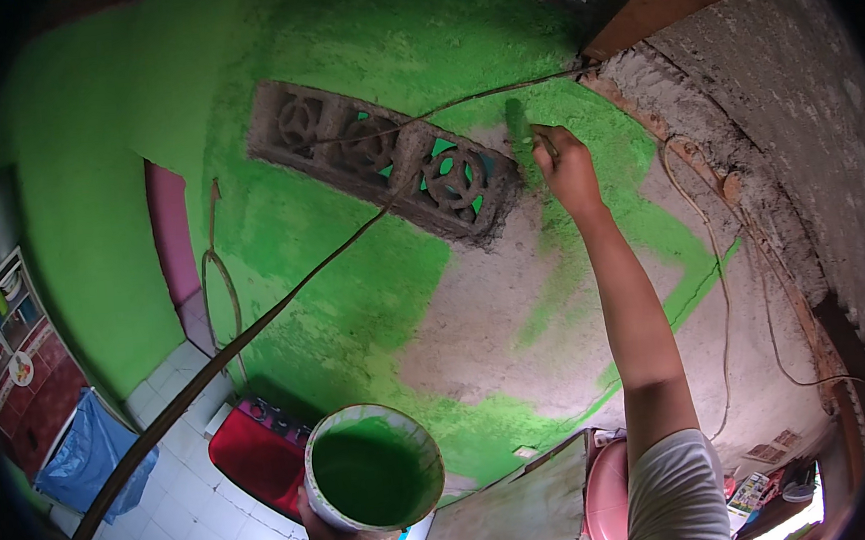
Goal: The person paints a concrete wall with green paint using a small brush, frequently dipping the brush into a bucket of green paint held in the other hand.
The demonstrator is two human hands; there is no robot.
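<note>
In my right hand [568,168] is a paintbrush [517,124] with a green-coated head, its fingers closed round the handle. The brush is at the wall, just right of the upper right end of a grey openwork vent block [385,163]. My left hand [322,529] grips the side of a white bucket [428,468] at the lower middle. Green paint [367,473] lies inside it. The wall [485,306] is partly bright green, with bare pinkish-grey patches below and right of the vent.
A dark cable [285,305] runs diagonally across in front of the vent. Thin wires [722,280] hang at the right. Below stand a red and black appliance [255,461], a blue plastic bag [95,459], a pink basin [607,499] and a grey panel [514,505].
</note>
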